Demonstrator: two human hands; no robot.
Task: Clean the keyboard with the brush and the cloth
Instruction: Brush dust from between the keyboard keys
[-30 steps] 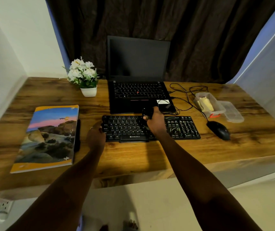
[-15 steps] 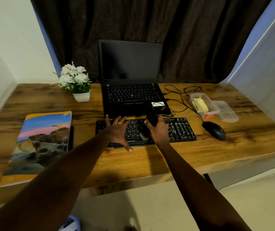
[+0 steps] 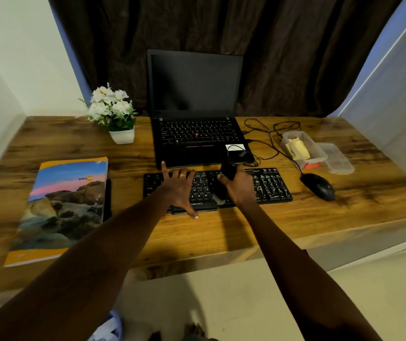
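A black keyboard lies on the wooden desk in front of an open laptop. My left hand lies spread flat on the keyboard's left half, fingers straight, thumb at the front edge. My right hand grips a black brush upright by its handle. Its pale bristles touch the keys near the keyboard's front middle. A yellow cloth sits in a clear plastic box at the back right.
The black laptop stands just behind the keyboard, with cables trailing to a black mouse on the right. The clear box and its lid lie beyond the mouse. A book and a flower pot occupy the left.
My left hand moved from the keyboard's left end onto its keys and spread flat. My right hand drew the brush from the keyboard's back edge toward its front.
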